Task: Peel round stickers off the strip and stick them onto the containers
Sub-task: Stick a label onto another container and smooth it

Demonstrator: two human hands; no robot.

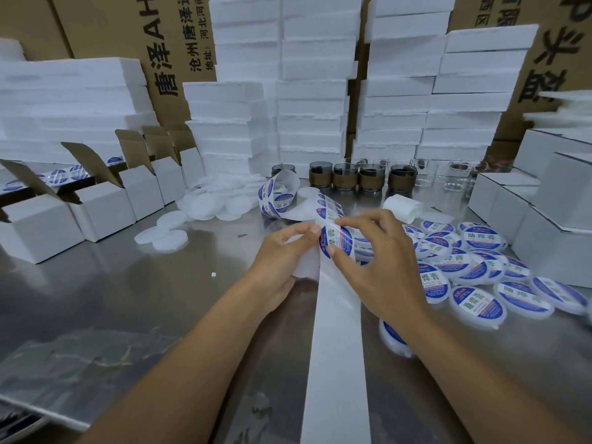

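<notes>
Along the left, a row of open white cartons (105, 206), flaps up; a second length of stickers (64, 174) laid across the leftmost ones, the rest of their insides hidden. At the back of the table (128, 283), dark glass jars (345, 179) with brown bands, contents not clear, and clear glasses (455, 174) just beside them on the right. Right of the hands, a heap of labelled containers (477, 307), flat, round and white, lids closed, each with a blue-and-white sticker on top. Left of centre, a scatter of unlabelled white rounds (205, 206); containers or only lids, cannot tell.

Strip (336, 347) with its long axis running from the near table edge straight away from the person, bare white backing in this near part, rising to the hands, then bending far-left into a loose coil (278, 194) with stickers on the outside.

Left grip (282, 257) curled around a plain white container (306, 265), held just above the table. Right grip (381, 261) pinching the round sticker (336, 241) between thumb and forefinger, printed face toward the camera, tilted, at the right edge of the held container; fully free of the backing or not, cannot tell
</notes>
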